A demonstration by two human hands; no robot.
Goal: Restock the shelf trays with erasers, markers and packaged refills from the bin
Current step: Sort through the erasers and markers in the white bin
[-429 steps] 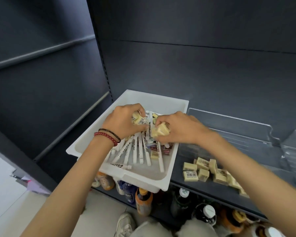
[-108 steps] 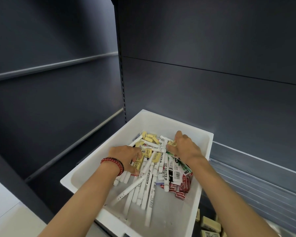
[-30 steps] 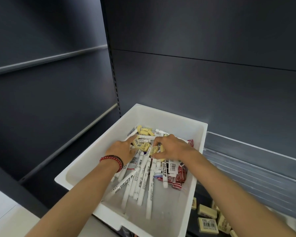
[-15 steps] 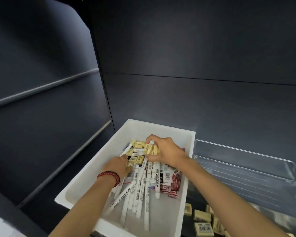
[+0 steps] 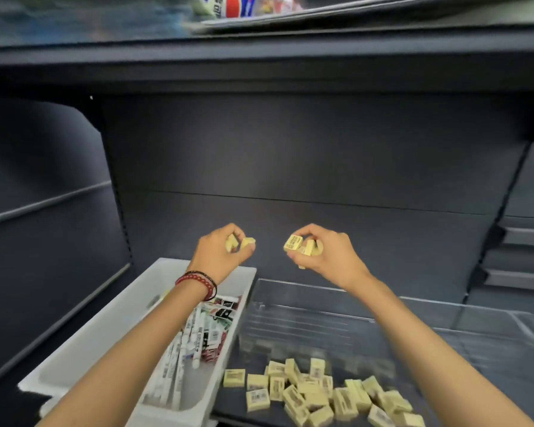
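Now both hands are up in the air in front of the dark grey back wall of the shelf (image 5: 290, 149). The left hand (image 5: 219, 254) pinches small yellow block erasers (image 5: 248, 241) in its fingertips; two show, and its curled fingers may hide more. A red bead bracelet (image 5: 198, 282) sits on that wrist. The right hand (image 5: 324, 254) is closed around a little bunch of the same yellow erasers (image 5: 293, 242), and how many is hard to count because the fingers cover some.

Below the left arm sits a white plastic bin (image 5: 105, 328). It holds white marker pens (image 5: 179, 365) and some red and white packets (image 5: 219, 315). The arm hides part of the bin, and the pens look blurry. Its near corner is cut off at the bottom edge.

Just beside the bin, to the right, is a clear plastic shelf tray (image 5: 321, 306). Its see-through walls are hard to make out. A loose pile of yellow erasers with barcode labels (image 5: 315, 392) lies at the front of it, and the pile runs off the bottom edge. Up top, a higher shelf (image 5: 259, 53) has some blurry colourful things (image 5: 228, 6) on it that I cannot name.
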